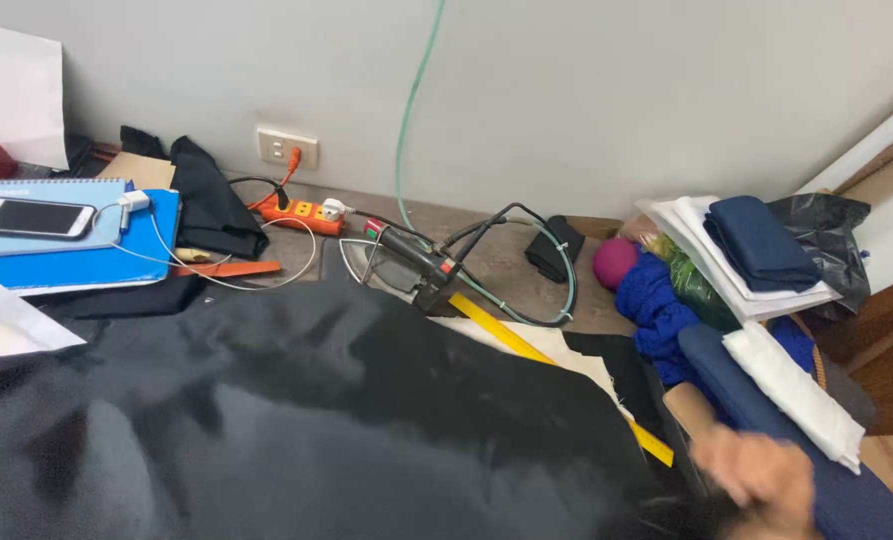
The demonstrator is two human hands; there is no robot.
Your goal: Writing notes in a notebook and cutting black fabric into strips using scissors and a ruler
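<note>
My right hand (762, 480): blurred, at edge of large black glossy fabric sheet (297, 420); grip state — cannot tell. Left hand unseen. Long yellow ruler (537, 360) just beyond fingers. Advice: I pull cloth flat, slowly.

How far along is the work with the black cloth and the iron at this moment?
Done: the large black cloth is spread over the table, though wrinkled. In hand: the right hand, blurred, is at the cloth's right edge; the left hand is out of view. Left: the black-handled iron sits unheld behind the cloth, and the yellow ruler lies partly under it.
</note>
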